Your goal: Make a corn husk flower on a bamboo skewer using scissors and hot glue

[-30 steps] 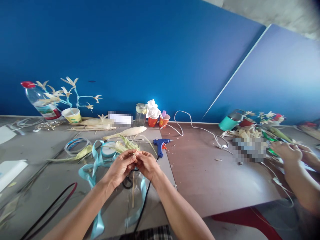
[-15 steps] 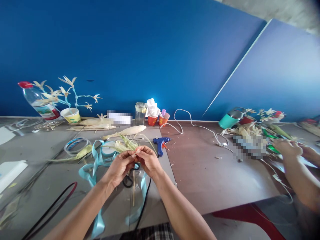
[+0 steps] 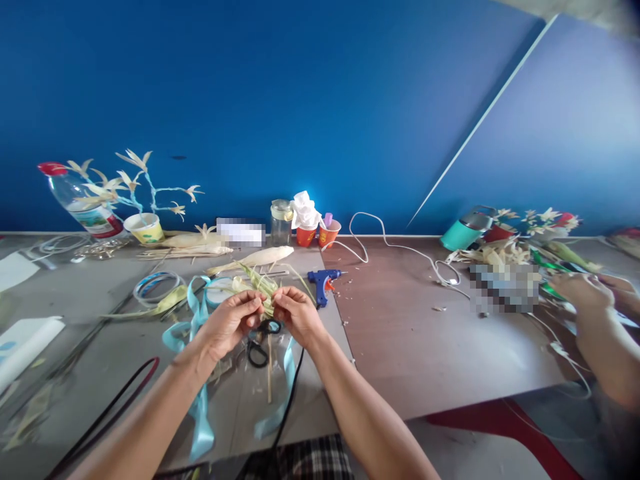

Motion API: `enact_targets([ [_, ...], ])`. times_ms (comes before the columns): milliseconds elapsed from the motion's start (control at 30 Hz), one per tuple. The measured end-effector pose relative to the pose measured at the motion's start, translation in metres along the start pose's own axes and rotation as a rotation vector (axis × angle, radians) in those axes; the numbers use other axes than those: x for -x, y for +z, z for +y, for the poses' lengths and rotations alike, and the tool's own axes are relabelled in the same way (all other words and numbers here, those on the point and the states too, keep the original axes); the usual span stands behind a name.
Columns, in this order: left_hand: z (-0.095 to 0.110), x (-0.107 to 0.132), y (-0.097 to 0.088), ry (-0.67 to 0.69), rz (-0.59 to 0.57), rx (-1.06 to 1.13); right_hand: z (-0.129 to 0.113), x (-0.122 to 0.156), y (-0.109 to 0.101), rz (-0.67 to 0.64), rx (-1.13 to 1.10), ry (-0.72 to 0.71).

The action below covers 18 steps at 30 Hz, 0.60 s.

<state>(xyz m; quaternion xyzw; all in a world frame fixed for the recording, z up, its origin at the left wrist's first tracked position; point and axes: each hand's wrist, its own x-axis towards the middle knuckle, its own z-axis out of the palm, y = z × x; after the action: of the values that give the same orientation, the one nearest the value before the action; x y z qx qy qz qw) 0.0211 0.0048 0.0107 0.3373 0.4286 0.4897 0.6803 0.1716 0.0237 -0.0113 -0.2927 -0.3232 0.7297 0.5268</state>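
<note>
L hand (image 3: 235, 323) & R hand (image 3: 299, 317) sit slightly apart vs. prev. frame, over worktop (image 3: 410, 347); fingers of both curled in a pinch, can't tell on what. Pale-green husk (image 3: 260, 283) lies just beyond, blue glue gun (image 3: 324, 283) nr R hand, scissors (image 3: 257, 343) below. Risk: R forearm (image 3: 357, 383) snags black cord (image 3: 291, 393), prob. tugging glue gun.

What the bare left hand (image 3: 231, 325) and right hand (image 3: 301, 317) pinched was too small for us to tell. We could not make out the blades of the black-handled scissors (image 3: 259, 342). Pixelation blurred a flat dark-grey object (image 3: 505, 288), and the left edge cut off a blue-marked white sheet (image 3: 30, 347).
</note>
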Motion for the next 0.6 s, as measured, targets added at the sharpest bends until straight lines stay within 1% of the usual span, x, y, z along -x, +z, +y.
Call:
enact_targets([
  [100, 0.008, 0.0, -0.011, -0.01, 0.019, -0.209, 0.001, 0.001, 0.001, -0.017, 0.188, -0.007],
  [200, 0.014, -0.001, -0.031, 0.031, 0.081, -0.422, 0.004, 0.003, 0.002, -0.073, 0.383, -0.018],
  [267, 0.015, -0.002, -0.044, 0.05, 0.131, -0.476, 0.007, 0.003, 0.003, -0.123, 0.487, -0.011],
  [300, 0.015, -0.003, -0.05, 0.056, 0.136, -0.484, 0.009, 0.003, 0.003, -0.141, 0.537, -0.006],
  [400, 0.013, -0.005, -0.062, 0.066, 0.084, -0.502, 0.01, 0.004, 0.005, -0.148, 0.692, 0.007],
  [500, 0.014, -0.005, -0.066, 0.066, -0.004, -0.602, 0.007, 0.007, 0.01, -0.138, 0.9, -0.035],
  [600, 0.018, -0.003, -0.067, 0.082, -0.022, -0.708, 0.004, 0.011, 0.02, -0.189, 1.095, -0.061],
])
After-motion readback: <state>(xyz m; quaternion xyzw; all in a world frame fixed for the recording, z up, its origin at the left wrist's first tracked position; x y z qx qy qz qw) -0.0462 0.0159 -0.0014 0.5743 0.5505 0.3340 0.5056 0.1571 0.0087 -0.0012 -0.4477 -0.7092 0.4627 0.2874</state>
